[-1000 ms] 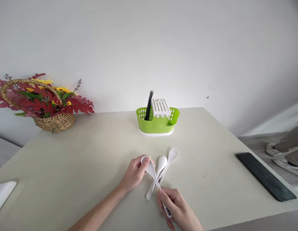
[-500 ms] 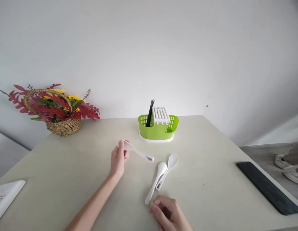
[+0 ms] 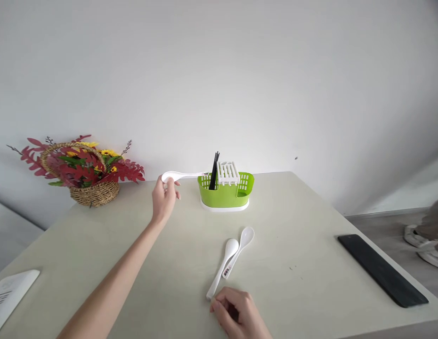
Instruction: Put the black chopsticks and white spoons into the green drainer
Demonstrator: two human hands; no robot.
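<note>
My left hand [image 3: 164, 199] is raised over the table, fingers closed round the bowl end of a white spoon [image 3: 182, 176]. The spoon lies level, its handle tip reaching the left edge of a green cutlery holder [image 3: 226, 194]. That holder has black chopsticks [image 3: 214, 165] in its left part and a white slotted insert [image 3: 228, 172]. Two more white spoons [image 3: 230, 260] lie crossed on the table nearer me. My right hand [image 3: 236, 314] rests by the end of the nearer spoon's handle, fingers curled, holding nothing I can see.
A wicker basket of red and yellow flowers [image 3: 85, 175] stands at the back left. A black flat slab [image 3: 381, 270] lies near the right table edge. A white device [image 3: 9, 294] sits at the left edge. Someone's shoe shows on the floor at far right.
My left hand carried one spoon up and away from the other two, from near me to beside the green holder. My right hand let go of the spoon's handle and stayed low.
</note>
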